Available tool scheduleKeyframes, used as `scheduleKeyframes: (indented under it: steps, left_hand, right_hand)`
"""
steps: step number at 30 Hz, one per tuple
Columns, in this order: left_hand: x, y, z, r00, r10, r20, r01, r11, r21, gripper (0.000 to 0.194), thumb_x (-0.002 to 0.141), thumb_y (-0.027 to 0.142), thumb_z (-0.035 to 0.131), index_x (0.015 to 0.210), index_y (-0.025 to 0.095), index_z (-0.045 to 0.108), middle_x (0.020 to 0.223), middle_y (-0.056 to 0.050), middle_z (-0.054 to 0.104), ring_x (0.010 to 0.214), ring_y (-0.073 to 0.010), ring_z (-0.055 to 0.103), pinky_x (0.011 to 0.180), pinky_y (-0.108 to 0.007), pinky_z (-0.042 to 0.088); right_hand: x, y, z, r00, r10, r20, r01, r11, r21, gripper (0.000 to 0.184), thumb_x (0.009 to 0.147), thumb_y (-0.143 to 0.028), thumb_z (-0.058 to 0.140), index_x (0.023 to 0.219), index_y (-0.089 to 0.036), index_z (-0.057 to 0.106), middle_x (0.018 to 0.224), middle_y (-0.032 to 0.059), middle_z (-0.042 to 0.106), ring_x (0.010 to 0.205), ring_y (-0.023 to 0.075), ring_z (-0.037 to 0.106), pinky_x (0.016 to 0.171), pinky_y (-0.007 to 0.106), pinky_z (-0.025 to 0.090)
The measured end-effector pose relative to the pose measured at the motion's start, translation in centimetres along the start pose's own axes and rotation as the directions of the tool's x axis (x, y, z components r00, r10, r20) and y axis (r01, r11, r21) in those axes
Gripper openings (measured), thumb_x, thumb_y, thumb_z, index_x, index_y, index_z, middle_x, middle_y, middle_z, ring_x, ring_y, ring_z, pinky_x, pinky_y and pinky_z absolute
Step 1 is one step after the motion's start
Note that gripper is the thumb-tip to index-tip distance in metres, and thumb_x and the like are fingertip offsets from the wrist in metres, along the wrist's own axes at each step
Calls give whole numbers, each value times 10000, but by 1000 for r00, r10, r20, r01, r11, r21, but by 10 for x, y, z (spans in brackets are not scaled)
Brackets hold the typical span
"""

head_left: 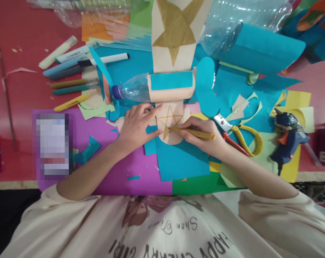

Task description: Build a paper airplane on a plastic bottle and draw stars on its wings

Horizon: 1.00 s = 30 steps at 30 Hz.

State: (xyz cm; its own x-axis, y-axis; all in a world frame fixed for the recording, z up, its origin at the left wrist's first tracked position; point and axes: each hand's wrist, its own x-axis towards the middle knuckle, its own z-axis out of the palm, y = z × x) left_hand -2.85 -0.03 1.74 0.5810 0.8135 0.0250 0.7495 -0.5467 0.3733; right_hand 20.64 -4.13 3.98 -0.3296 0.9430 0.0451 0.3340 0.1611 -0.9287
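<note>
My right hand (202, 134) is closed around a gold-brown marker (198, 133). Its tip rests on a cream paper piece (175, 138) with a rounded lower end, on which a five-pointed star is outlined and its lower left point filled in. My left hand (141, 123) lies with fingers spread, thumb and forefinger at the left edge of that piece. Just beyond the hands lies a plastic bottle (137, 87) with a purple cap, wrapped in cream and blue paper. Farther back is a cream sheet (158, 53) bearing a large gold star (175, 28).
Scissors (243, 139) with yellow and red handles lie right of my right hand, and a blue glue gun (288, 139) beyond them. Several markers (68, 68) are at the left, above a blurred-out phone-like object (53, 145). Paper scraps and clear plastic bottles (218, 32) surround the work.
</note>
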Motion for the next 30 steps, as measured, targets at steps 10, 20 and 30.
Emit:
scheduleKeyframes:
  steps: [10,20,30]
  left_hand:
    - [0,-1,2,1000,-2,-17,2,1000,-16,669,900,569,556,1477,260,417,1208,-101,537,1097,-287,480,896,-404,367]
    - [-1,-1,0,1000,6,-18,-6,999,-34,655,929,616,464,1480,265,414,1203,-100,536,1086,-281,479,895,-404,372]
    - [0,-1,0,1000,-7,4,7,1000,-16,679,901,581,548,1485,264,407,1213,-107,539,1102,-291,476,903,-405,373]
  right_hand:
    - [-2,-2,-2,995,-40,93,39,999,8,58,871,-219,593,859,-177,631,824,40,721,698,137,663,613,233,517]
    - [-1,-4,-4,1000,23,-2,-23,998,-51,110,860,-265,600,789,-184,622,708,20,685,593,122,608,528,225,474]
    - [0,-3,-3,1000,19,3,-18,999,-44,70,855,-253,606,828,-190,624,790,38,725,659,143,659,597,241,525]
